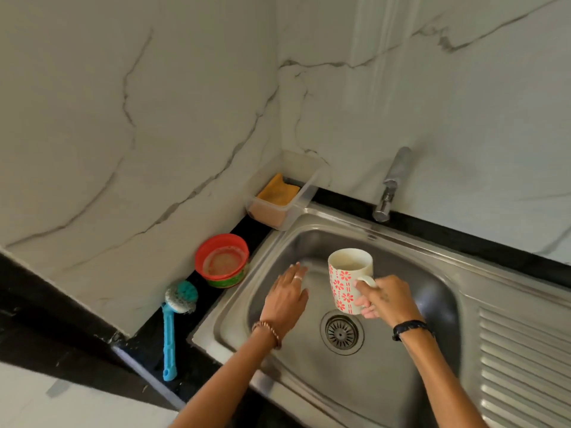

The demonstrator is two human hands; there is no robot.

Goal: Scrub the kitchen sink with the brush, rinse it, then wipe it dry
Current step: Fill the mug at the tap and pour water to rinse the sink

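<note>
The steel sink (411, 359) fills the lower right, with a round drain (341, 332) in its basin. My right hand (381, 299) grips the handle of a white mug with red flowers (346, 281), held upright over the basin above the drain. My left hand (289, 291) lies flat with straight fingers against the basin's left inner wall. The blue-handled brush (173, 322) lies on the black counter left of the sink, bristle head toward the wall, with neither hand on it.
A red tub of dish soap (222, 261) sits on the counter by the sink's left rim. A clear box with an orange cloth (279, 193) stands in the corner. The steel tap (391, 186) juts from the back wall. A ribbed drainboard (525, 366) is at right.
</note>
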